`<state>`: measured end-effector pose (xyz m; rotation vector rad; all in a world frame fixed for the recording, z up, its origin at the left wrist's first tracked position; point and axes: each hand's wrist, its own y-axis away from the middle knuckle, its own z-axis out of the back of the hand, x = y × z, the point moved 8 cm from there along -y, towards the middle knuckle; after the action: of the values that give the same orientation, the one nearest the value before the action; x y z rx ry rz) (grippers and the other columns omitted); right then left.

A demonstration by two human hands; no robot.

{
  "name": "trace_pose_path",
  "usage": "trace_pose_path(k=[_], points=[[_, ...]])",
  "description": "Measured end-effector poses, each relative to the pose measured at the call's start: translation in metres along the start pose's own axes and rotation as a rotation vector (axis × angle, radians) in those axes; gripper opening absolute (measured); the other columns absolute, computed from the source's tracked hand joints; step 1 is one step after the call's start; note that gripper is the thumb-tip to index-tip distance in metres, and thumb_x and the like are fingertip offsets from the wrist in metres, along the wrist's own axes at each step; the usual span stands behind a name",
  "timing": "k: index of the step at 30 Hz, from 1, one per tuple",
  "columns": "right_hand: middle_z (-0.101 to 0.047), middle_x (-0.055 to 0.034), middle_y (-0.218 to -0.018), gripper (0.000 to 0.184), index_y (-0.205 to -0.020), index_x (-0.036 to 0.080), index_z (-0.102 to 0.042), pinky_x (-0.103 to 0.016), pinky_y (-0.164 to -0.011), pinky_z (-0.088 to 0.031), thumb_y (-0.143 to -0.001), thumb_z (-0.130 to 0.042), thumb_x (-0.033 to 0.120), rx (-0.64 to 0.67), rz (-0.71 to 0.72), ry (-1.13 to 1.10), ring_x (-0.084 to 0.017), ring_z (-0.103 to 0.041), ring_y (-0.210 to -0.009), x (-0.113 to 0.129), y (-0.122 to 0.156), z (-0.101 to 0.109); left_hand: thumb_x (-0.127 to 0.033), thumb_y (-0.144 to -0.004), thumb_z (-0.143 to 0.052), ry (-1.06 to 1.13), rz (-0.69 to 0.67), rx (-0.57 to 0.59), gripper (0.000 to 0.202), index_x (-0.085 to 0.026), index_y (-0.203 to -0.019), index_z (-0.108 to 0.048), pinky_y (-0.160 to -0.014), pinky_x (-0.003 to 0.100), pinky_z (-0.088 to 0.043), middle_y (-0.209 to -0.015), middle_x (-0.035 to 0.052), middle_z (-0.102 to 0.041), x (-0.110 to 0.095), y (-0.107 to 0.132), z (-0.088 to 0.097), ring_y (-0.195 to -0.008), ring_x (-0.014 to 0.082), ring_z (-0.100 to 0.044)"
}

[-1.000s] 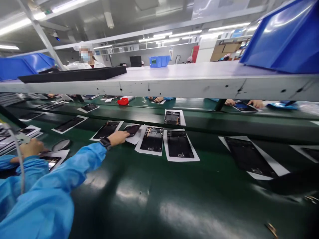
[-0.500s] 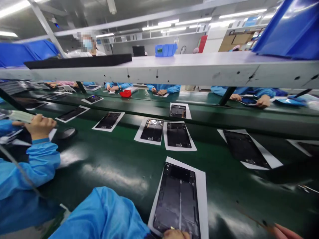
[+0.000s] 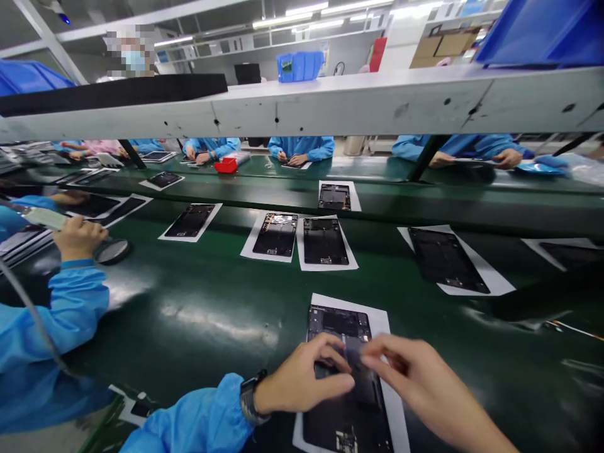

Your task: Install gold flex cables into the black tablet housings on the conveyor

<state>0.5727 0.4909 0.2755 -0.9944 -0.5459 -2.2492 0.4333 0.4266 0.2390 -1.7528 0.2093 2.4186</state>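
Observation:
A black tablet housing (image 3: 330,423) with small inner parts lies on a white sheet (image 3: 399,409) right in front of me. Over its middle is my left hand (image 3: 306,377), wearing a watch (image 3: 252,397); its fingers are bent and apart from the thumb, with nothing visible held. From the right, my right hand (image 3: 415,374) reaches over the housing's right side, thumb and forefinger pinched together. Motion blurs those fingertips, so whatever is between them cannot be made out. The two hands are close together but apart.
More tablet housings on white sheets, such as one housing (image 3: 325,242), lie across the green bench (image 3: 212,314). At left, a co-worker's hand (image 3: 80,238) grips a pale green tool (image 3: 44,218) near a round dark disc (image 3: 112,251). A shelf (image 3: 330,110) spans overhead, carrying blue bins (image 3: 301,67).
Both hands have come over the middle of the housing; the right came in from the lower right, where it held a thin tool. My view has tipped down. The housing's lower end now shows.

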Motion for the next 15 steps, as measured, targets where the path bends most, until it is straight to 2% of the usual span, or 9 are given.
trace_pose_path(k=[1, 3, 5, 7, 10, 11, 13, 15], points=[[-0.065, -0.0003, -0.066, 0.02, -0.079, 0.022, -0.068, -0.024, -0.057, -0.042, -0.088, -0.054, 0.035, 0.018, 0.012, -0.037, -0.015, -0.057, -0.059, 0.004, -0.024, -0.005, -0.026, -0.084, -0.068, 0.0, 0.03, -0.031, 0.049, -0.018, -0.127, -0.045, -0.086, 0.027, -0.048, -0.094, 0.0019, -0.07, 0.011, -0.002, -0.003, -0.088, 0.0155, -0.066], [-0.067, -0.0015, -0.069, 0.017, -0.076, 0.02, -0.066, -0.025, -0.061, -0.042, -0.084, -0.055, 0.03, 0.042, 0.026, -0.081, -0.016, -0.06, -0.064, 0.001, -0.064, -0.017, -0.018, -0.08, -0.068, -0.177, 0.07, -0.163, 0.049, -0.019, -0.124, -0.047, -0.077, 0.026, -0.049, -0.08, -0.0023, -0.067, 0.032, -0.003, -0.003, -0.076, 0.0147, -0.064], [-0.067, -0.0025, -0.067, 0.015, -0.073, 0.019, -0.063, -0.026, -0.06, -0.042, -0.079, -0.055, 0.029, 0.084, 0.034, -0.121, -0.017, -0.061, -0.063, -0.012, -0.092, -0.035, -0.012, -0.082, -0.06, -0.466, 0.034, -0.292, 0.039, -0.02, -0.118, -0.051, -0.07, 0.027, -0.048, -0.08, -0.0009, -0.065, 0.046, -0.002, 0.0, -0.075, 0.0159, -0.062], [-0.065, -0.0026, -0.063, 0.017, -0.069, 0.02, -0.061, -0.027, -0.06, -0.042, -0.077, -0.054, 0.032, 0.116, 0.041, -0.14, -0.018, -0.061, -0.062, -0.027, -0.112, -0.052, -0.012, -0.081, -0.056, -0.773, -0.054, -0.352, 0.032, -0.019, -0.112, -0.054, -0.067, 0.03, -0.048, -0.083, 0.0025, -0.065, 0.055, -0.003, 0.001, -0.076, 0.0186, -0.062], [-0.064, -0.0024, -0.06, 0.02, -0.066, 0.022, -0.06, -0.029, -0.061, -0.044, -0.074, -0.054, 0.04, 0.125, 0.04, -0.132, -0.019, -0.06, -0.062, -0.05, -0.134, -0.068, -0.02, -0.081, -0.061, -1.15, -0.169, -0.305, 0.009, -0.017, -0.089, -0.057, -0.058, 0.032, -0.048, -0.069, 0.0033, -0.061, 0.07, -0.013, 0.0, -0.065, 0.0199, -0.06], [-0.064, -0.0029, -0.06, 0.022, -0.066, 0.023, -0.06, -0.031, -0.061, -0.045, -0.073, -0.055, 0.044, 0.134, 0.036, -0.131, -0.021, -0.061, -0.062, -0.057, -0.14, -0.071, -0.023, -0.082, -0.062, -1.24, -0.189, -0.264, 0.008, -0.017, -0.081, -0.057, -0.053, 0.032, -0.047, -0.062, 0.0029, -0.058, 0.076, -0.018, 0.0, -0.06, 0.0195, -0.058], [-0.064, -0.0047, -0.06, 0.025, -0.063, 0.026, -0.062, -0.034, -0.062, -0.047, -0.07, -0.058, 0.05, 0.14, 0.04, -0.151, -0.023, -0.063, -0.063, -0.071, -0.151, -0.073, -0.027, -0.085, -0.064, -1.373, -0.203, -0.17, 0.02, -0.018, -0.069, -0.056, -0.046, 0.03, -0.044, -0.054, 0.0024, -0.052, 0.085, -0.027, 0.003, -0.053, 0.0176, -0.055], [-0.064, -0.0081, -0.06, 0.027, -0.059, 0.03, -0.064, -0.037, -0.061, -0.05, -0.068, -0.061, 0.055, 0.172, 0.058, -0.194, -0.026, -0.065, -0.062, -0.084, -0.161, -0.075, -0.026, -0.09, -0.061, -1.463, -0.222, -0.116, 0.02, -0.019, -0.07, -0.06, -0.048, 0.026, -0.046, -0.059, 0.0035, -0.055, 0.085, -0.034, 0.009, -0.057, 0.0153, -0.057]])
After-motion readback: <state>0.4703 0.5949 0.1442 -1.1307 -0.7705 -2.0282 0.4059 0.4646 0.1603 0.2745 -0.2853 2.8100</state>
